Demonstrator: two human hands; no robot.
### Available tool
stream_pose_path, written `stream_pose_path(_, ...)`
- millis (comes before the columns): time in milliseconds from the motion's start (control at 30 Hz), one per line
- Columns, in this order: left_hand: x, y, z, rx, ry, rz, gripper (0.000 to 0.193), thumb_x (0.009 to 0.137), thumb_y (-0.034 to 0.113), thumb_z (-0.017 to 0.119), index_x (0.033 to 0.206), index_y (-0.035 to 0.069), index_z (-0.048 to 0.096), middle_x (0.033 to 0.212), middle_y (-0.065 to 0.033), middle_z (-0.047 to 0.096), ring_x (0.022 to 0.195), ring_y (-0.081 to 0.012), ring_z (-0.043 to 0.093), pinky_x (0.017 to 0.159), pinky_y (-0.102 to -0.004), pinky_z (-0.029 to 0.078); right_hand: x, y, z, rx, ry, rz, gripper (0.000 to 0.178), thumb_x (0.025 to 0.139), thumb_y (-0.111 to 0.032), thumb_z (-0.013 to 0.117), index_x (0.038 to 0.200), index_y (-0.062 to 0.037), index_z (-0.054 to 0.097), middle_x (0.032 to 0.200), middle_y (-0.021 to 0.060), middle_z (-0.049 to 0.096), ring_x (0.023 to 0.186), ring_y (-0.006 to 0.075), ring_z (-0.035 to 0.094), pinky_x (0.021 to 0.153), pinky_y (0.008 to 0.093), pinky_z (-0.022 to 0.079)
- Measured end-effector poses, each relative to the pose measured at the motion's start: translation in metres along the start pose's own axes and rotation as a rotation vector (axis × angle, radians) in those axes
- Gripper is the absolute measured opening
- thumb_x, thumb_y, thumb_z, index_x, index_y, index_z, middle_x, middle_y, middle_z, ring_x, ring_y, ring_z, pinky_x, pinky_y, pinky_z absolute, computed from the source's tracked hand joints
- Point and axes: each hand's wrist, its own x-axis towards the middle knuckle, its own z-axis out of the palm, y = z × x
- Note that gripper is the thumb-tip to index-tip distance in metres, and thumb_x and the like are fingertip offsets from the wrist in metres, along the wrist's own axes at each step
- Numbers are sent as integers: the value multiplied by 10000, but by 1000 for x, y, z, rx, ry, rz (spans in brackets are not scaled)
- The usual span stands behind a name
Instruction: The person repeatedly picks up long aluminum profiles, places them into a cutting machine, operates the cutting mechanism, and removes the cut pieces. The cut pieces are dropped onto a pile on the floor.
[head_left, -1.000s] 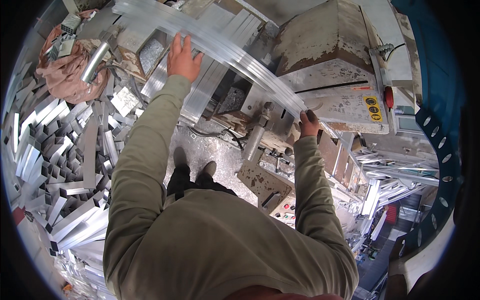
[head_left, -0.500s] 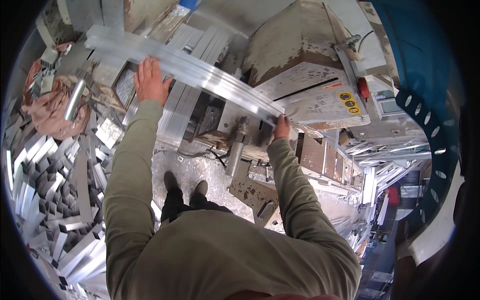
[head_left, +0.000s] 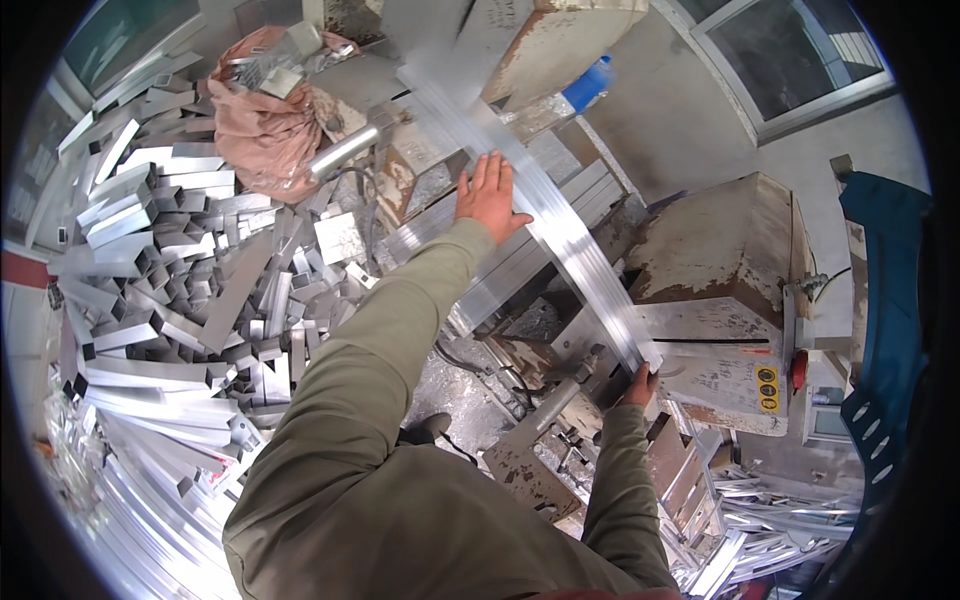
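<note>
A long silvery aluminium profile lies slantwise across the worn bed of a machine. My left hand rests against its near edge around the middle, fingers stretched out and thumb apart. At the profile's near right end, my right hand has its fingers closed around the tip, partly hidden by the profile. Beneath the profile run parallel metal bars. Beside that right end stands a scuffed, paint-chipped machine housing with a dark slot in its front face.
Many cut metal pieces are heaped at the left, beside a pinkish sack. A metal cylinder juts out near the sack. A second housing stands at the far end, near a blue object. More metal strips lie at lower right.
My view has turned to the left, so the scene sits further right and appears rotated. Both hands keep about the same places on the profile.
</note>
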Motion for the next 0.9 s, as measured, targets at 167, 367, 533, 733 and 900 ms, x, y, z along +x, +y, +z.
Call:
stream_pose_path(167,-1,-3,-9,56,7,73,829,800,420,707,1433,41,328,1536,-160,225,1443,-307,162,1152,-516,145,4,7,-6,46,-116,-57,478,950,-188,583,1351,16,424,1317,121,517,1150,211,509,1011,334,381)
stream_pose_path(367,-1,13,-7,191,-67,369,864,720,372,780,1412,52,373,1498,-142,307,1418,-315,231,1146,-523,174,3,10,-10,47,-140,-81,504,950,-195,584,1362,30,403,1319,135,511,1151,221,509,1016,339,378)
stream_pose_path(533,3,17,12,213,15,391,793,742,309,747,1401,56,387,1487,-133,323,1408,-314,252,1147,-489,203,11,8,-13,38,-2,11,581,939,-251,604,1390,33,371,1319,145,505,1160,218,506,1004,343,398)
stream_pose_path(733,9,12,35,347,160,462,532,875,176,509,1378,34,410,1471,-139,356,1393,-308,287,1130,-478,239,20,-2,-4,218,-96,163,478,974,-347,505,1291,10,499,1202,116,605,1062,254,588,938,372,468)
stream_pose_path(900,5,13,29,268,189,459,482,878,143,471,1344,24,440,1466,-137,364,1383,-294,305,1115,-458,277,12,-9,0,370,-160,232,427,990,-336,452,1263,-15,526,1208,116,605,1063,264,594,933,396,478)
